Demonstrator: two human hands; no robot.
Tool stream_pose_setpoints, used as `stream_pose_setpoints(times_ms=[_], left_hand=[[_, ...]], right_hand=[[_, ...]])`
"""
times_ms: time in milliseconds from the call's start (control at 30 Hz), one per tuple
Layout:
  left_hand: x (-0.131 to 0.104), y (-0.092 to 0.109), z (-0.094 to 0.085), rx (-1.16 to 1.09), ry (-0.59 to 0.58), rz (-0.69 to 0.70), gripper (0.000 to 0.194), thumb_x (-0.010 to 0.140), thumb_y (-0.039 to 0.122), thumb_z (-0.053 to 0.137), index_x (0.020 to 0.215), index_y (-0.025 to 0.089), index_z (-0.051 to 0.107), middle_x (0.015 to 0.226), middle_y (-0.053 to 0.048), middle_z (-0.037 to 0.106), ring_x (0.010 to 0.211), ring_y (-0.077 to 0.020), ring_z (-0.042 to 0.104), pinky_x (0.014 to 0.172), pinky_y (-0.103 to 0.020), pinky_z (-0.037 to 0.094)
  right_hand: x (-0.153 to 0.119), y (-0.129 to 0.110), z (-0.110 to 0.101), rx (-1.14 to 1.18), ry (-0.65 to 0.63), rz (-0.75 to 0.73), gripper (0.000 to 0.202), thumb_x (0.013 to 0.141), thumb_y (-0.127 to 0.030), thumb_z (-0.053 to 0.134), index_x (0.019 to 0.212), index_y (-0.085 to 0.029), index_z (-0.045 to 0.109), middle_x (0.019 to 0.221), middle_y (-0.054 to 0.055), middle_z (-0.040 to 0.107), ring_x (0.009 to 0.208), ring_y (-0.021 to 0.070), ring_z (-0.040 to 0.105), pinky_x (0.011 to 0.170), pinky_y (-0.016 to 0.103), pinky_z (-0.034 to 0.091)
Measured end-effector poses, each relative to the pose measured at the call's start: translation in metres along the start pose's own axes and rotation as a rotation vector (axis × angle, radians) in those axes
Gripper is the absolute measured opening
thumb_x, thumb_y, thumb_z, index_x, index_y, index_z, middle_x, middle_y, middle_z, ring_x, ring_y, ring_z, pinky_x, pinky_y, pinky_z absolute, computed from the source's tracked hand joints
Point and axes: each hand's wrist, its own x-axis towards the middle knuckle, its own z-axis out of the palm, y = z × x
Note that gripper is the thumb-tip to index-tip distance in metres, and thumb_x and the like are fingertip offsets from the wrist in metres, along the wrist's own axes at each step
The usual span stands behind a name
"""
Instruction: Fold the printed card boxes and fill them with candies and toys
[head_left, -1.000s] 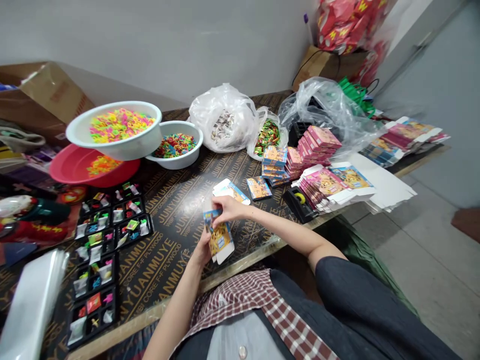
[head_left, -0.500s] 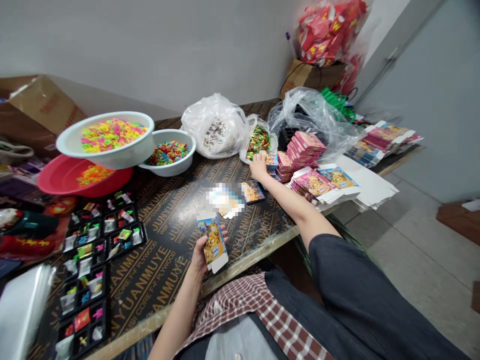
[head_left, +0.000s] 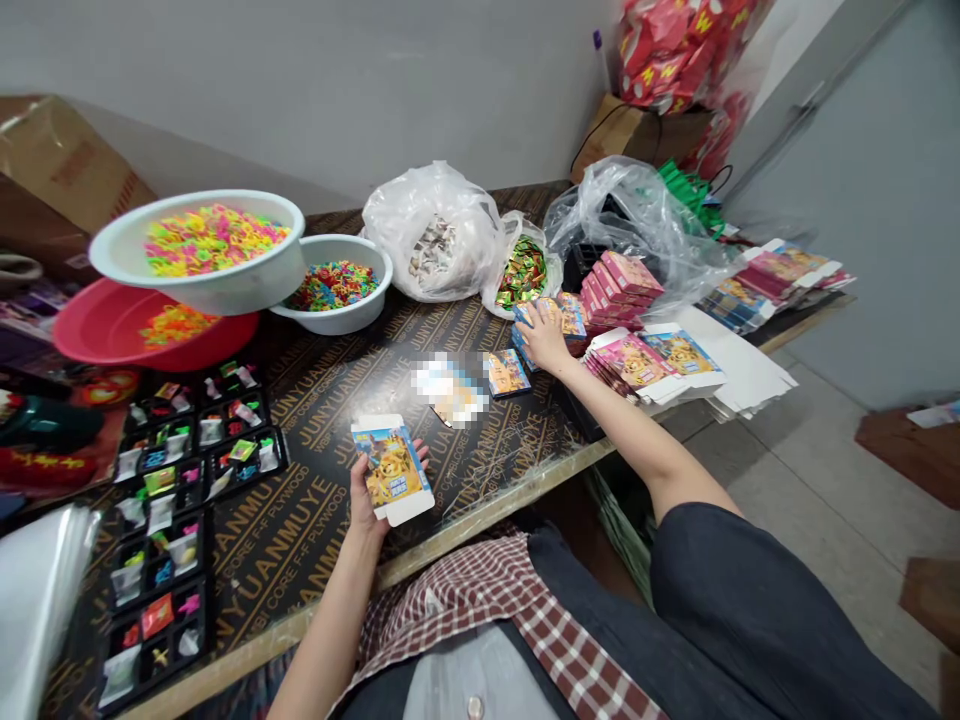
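Observation:
A blue and yellow printed carton with white end flaps [head_left: 391, 470] is held in my left hand [head_left: 365, 497], thumb on its near side and fingertips showing at its right edge. My right hand [head_left: 544, 338] rests on a small stack of blue and yellow boxes [head_left: 524, 318], its fingers bent over the top. Left of that stack lies a single blue and yellow box [head_left: 507, 371], with printed pieces, partly blurred out, [head_left: 454, 392] beside it. Pink boxes [head_left: 621, 287] are stacked just right of my right hand. Flattened pink cartons [head_left: 631, 360] lie nearer the table edge.
Black compartment trays [head_left: 169, 475] with small wrapped items cover the table's left part. Behind them stand a white basin [head_left: 199, 285], a red basin [head_left: 82, 325] and a smaller basin [head_left: 330, 322]. Plastic bags [head_left: 431, 200] stand at the back; white card sheets [head_left: 750, 375] lie right.
My left hand has shifted left with the carton, whose printed face now shows more fully. My right hand has moved slightly right and down over the blue boxes. The camera view has shifted a little.

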Motion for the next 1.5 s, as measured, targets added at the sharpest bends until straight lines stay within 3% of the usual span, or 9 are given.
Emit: stream_pose_setpoints(times_ms=[167,400,567,700,800,933,1067,1267,1500], left_hand=[[-0.001,0.000,-0.001,0.021,-0.003,-0.003,0.073,0.072,0.054,0.068,0.134,0.017,0.058,0.132,-0.014,0.066,0.131,-0.0376,0.055,0.111,-0.056,0.043],[-0.002,-0.001,0.001,0.167,-0.030,-0.024,0.063,0.069,0.046,0.068,0.124,0.014,0.065,0.125,-0.014,0.071,0.129,-0.0362,0.057,0.112,-0.054,0.043],[-0.004,-0.009,0.007,0.294,-0.105,-0.052,0.054,0.062,0.039,0.072,0.110,0.014,0.071,0.121,-0.013,0.072,0.127,-0.0362,0.059,0.111,-0.051,0.044],[-0.006,-0.020,0.014,0.404,-0.167,-0.111,0.051,0.058,0.037,0.077,0.105,0.016,0.072,0.114,-0.012,0.075,0.119,-0.0364,0.064,0.108,-0.051,0.045],[-0.008,-0.024,0.019,0.471,-0.185,-0.084,0.057,0.056,0.035,0.080,0.110,0.019,0.071,0.111,-0.008,0.075,0.117,-0.0350,0.064,0.109,-0.049,0.042],[-0.010,-0.024,0.023,0.608,-0.213,0.063,0.073,0.051,0.033,0.083,0.122,0.023,0.067,0.119,-0.005,0.071,0.128,-0.0341,0.056,0.114,-0.045,0.035],[-0.011,-0.027,0.023,0.725,-0.252,0.065,0.066,0.051,0.037,0.084,0.113,0.019,0.071,0.114,-0.007,0.072,0.118,-0.0358,0.059,0.107,-0.047,0.039],[-0.011,-0.025,0.026,0.732,-0.270,0.098,0.079,0.048,0.035,0.088,0.124,0.022,0.067,0.128,-0.007,0.067,0.126,-0.0355,0.055,0.110,-0.046,0.038],[-0.019,-0.020,0.024,0.765,-0.127,0.101,0.062,0.051,0.028,0.086,0.111,0.018,0.071,0.106,-0.007,0.075,0.102,-0.0313,0.068,0.098,-0.043,0.048]], right_hand=[[-0.040,-0.049,0.038,0.098,-0.110,-0.113,0.032,0.095,-0.028,0.053,0.116,-0.009,0.068,0.120,0.022,0.067,0.115,0.0317,0.057,0.099,0.043,0.044],[-0.037,-0.042,0.087,0.440,0.033,-0.024,0.041,0.098,-0.031,0.045,0.133,-0.015,0.059,0.142,0.020,0.055,0.138,0.0347,0.043,0.111,0.055,0.036],[-0.054,-0.085,0.053,0.877,0.223,-0.158,0.039,0.090,-0.044,0.062,0.120,-0.020,0.065,0.118,0.014,0.063,0.109,0.0285,0.060,0.097,0.047,0.049],[-0.086,-0.145,0.010,1.162,0.123,-0.355,0.032,0.080,-0.044,0.076,0.103,-0.023,0.070,0.097,0.005,0.059,0.079,0.0174,0.056,0.073,0.033,0.051],[-0.096,-0.164,-0.005,1.232,0.018,-0.368,0.033,0.072,-0.045,0.083,0.083,-0.020,0.064,0.086,0.000,0.055,0.071,0.0141,0.047,0.065,0.028,0.044],[-0.099,-0.159,-0.008,1.242,-0.138,-0.412,0.047,0.070,-0.049,0.083,0.067,-0.020,0.046,0.068,-0.005,0.046,0.064,0.0117,0.039,0.061,0.025,0.035],[-0.100,-0.153,-0.007,1.177,-0.194,-0.524,0.046,0.071,-0.053,0.082,0.067,-0.020,0.050,0.068,-0.004,0.050,0.066,0.0133,0.043,0.062,0.026,0.036],[-0.101,-0.151,-0.013,0.911,-0.111,-0.722,0.034,0.071,-0.046,0.085,0.088,-0.018,0.074,0.087,0.007,0.066,0.088,0.0226,0.055,0.081,0.035,0.043],[-0.104,-0.144,-0.007,0.971,-0.168,-0.608,0.061,0.066,-0.058,0.084,0.115,-0.024,0.073,0.094,0.008,0.069,0.093,0.0268,0.059,0.093,0.047,0.044]])
